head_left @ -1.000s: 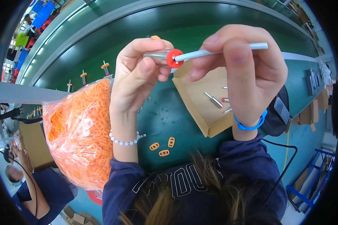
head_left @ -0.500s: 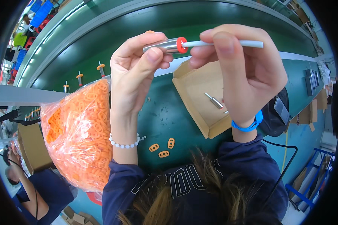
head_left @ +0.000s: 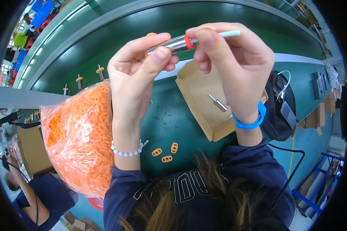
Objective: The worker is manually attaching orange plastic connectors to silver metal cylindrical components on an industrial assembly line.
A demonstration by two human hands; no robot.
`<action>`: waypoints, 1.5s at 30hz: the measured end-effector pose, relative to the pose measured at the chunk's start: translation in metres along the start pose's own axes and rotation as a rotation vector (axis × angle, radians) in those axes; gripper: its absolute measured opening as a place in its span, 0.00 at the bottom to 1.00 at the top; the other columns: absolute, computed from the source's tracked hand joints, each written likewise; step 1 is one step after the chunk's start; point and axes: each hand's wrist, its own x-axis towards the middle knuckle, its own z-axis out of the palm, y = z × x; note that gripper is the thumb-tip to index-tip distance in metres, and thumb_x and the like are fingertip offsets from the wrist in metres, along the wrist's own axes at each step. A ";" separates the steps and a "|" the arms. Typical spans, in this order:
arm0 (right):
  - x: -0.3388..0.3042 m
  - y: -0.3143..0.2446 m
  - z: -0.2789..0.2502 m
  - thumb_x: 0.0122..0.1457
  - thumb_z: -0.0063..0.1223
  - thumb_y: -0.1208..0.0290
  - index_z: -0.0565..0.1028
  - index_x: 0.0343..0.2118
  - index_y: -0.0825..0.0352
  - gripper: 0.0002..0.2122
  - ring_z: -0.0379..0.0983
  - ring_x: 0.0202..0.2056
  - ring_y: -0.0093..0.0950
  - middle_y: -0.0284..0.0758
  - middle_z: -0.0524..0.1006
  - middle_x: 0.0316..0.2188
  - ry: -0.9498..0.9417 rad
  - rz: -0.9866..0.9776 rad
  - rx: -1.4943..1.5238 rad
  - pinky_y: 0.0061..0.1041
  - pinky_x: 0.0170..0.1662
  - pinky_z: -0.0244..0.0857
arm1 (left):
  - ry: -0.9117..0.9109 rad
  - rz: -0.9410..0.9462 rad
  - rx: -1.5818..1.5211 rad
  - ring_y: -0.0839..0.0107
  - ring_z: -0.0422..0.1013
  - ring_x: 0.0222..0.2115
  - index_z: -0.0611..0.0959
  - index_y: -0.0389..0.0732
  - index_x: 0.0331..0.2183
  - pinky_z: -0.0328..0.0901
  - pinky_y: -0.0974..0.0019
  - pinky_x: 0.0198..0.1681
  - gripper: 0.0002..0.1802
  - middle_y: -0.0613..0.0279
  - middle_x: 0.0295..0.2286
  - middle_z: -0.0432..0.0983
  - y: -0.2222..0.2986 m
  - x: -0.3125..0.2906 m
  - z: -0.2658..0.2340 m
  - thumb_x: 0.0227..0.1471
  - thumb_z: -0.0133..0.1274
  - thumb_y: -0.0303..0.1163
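My left hand [head_left: 133, 79] is closed round a shiny metal cylinder [head_left: 176, 45], raised over the bench and tilted slightly up to the right. A red ring [head_left: 189, 42] caps the cylinder's right end. Between thumb and fingers, my right hand [head_left: 239, 59] pinches a thin white rod [head_left: 229, 33] close beside that ring. The rod lines up with the cylinder, its free end pointing right; my fingertips partly hide where the two meet. Below my hands, a shallow cardboard tray [head_left: 192, 106] holds a metal cylinder with a thin rod [head_left: 218, 103].
A clear bag of orange oval pieces [head_left: 81, 134] stands beside my left forearm. Three loose orange pieces [head_left: 167, 158] lie on the green bench [head_left: 162, 123]. Several rod assemblies [head_left: 79, 82] stand at far left. A black bag [head_left: 283, 115] lies at right; another person [head_left: 46, 196] sits at lower left.
My right hand has moved left along the rod's line, up to the red ring. Less of the white rod shows beyond the ring. My left hand stays nearly in place.
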 end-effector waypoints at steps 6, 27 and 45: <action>0.008 -0.005 -0.007 0.59 0.51 0.78 0.73 0.43 0.77 0.11 0.79 0.31 0.28 0.42 0.79 0.31 0.118 0.161 0.047 0.19 0.33 0.72 | 0.146 0.290 0.640 0.73 0.74 0.28 0.79 0.28 0.40 0.71 0.73 0.34 0.14 0.56 0.34 0.75 0.016 -0.007 0.021 0.47 0.59 0.20; -0.002 -0.002 0.002 0.64 0.44 0.67 0.75 0.44 0.71 0.14 0.76 0.42 0.31 0.51 0.74 0.45 -0.007 0.388 0.400 0.27 0.45 0.72 | 0.105 0.434 0.688 0.74 0.73 0.33 0.80 0.29 0.37 0.70 0.77 0.34 0.13 0.55 0.35 0.75 0.007 -0.008 0.023 0.45 0.60 0.15; -0.002 -0.017 -0.001 0.57 0.49 0.80 0.73 0.47 0.75 0.14 0.76 0.39 0.24 0.39 0.78 0.38 -0.031 0.364 0.207 0.22 0.39 0.72 | 0.173 0.385 0.649 0.73 0.74 0.33 0.79 0.28 0.40 0.70 0.75 0.36 0.15 0.55 0.36 0.76 0.007 -0.010 0.023 0.46 0.60 0.18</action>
